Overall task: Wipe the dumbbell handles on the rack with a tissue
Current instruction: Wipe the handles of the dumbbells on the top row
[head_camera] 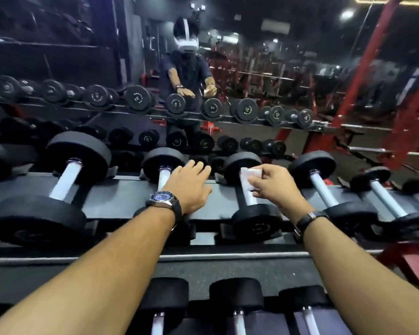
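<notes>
A row of black dumbbells with silver handles lies on the top shelf of the rack (121,204). My right hand (275,187) pinches a white tissue (250,174) and holds it against the upper part of the handle (248,197) of the middle dumbbell. My left hand (190,187), with a wristwatch, rests flat with straight fingers on the shelf, over the lower part of the neighbouring dumbbell's handle (164,176). That dumbbell's near end is hidden under my forearm.
More dumbbells lie to the left (65,180) and right (321,187) on the same shelf, and others on the lower shelf (237,308). A wall mirror (228,76) behind the rack reflects the gym and me. A red frame (363,68) stands at the right.
</notes>
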A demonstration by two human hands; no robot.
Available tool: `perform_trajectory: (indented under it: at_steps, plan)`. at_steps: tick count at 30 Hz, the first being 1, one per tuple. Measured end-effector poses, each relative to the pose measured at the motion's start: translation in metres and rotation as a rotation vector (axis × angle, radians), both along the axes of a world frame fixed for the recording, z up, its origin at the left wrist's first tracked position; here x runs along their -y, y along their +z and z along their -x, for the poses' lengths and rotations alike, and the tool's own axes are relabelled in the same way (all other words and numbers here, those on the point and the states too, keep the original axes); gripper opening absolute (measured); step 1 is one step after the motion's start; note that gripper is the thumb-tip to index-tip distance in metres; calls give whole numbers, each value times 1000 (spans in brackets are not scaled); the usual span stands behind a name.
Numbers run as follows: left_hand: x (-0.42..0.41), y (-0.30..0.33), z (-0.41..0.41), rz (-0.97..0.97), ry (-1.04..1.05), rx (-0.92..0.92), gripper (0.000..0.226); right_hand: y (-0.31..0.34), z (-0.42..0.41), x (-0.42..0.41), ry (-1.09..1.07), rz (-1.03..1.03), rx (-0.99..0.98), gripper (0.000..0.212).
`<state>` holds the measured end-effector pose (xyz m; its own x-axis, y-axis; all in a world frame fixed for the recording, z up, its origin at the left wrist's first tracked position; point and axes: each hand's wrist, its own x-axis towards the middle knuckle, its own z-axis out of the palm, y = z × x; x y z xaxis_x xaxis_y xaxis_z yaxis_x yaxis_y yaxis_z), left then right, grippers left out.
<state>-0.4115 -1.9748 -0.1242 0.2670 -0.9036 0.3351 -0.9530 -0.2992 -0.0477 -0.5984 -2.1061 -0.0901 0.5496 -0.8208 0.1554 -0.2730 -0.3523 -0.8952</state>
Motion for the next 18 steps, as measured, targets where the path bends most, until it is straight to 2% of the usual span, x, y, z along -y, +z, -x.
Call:
perform_trajectory:
  at_steps: [3,7,11,13,15,17,18]
  plan:
    - [24,-24,28,-49,13,-65,58,-6,27,37,43,-25,23,11]
    - [43,-51,50,-96,148,-190,61,-27,36,79,84,32,-51,11]
    - [54,-62,54,-145,222,-204,64,-44,24,93,152,107,-44,14]
    - [63,-67,53,-157,236,-206,66,-48,14,95,165,224,-31,13]
    - [76,-73,52,-144,239,-197,76,-47,8,97,176,360,-24,11]
    - [86,-83,48,-71,218,-173,85,-46,2,103,191,487,-20,13]
    - [85,-89,45,-13,201,-165,82,-47,0,104,207,567,-39,17]
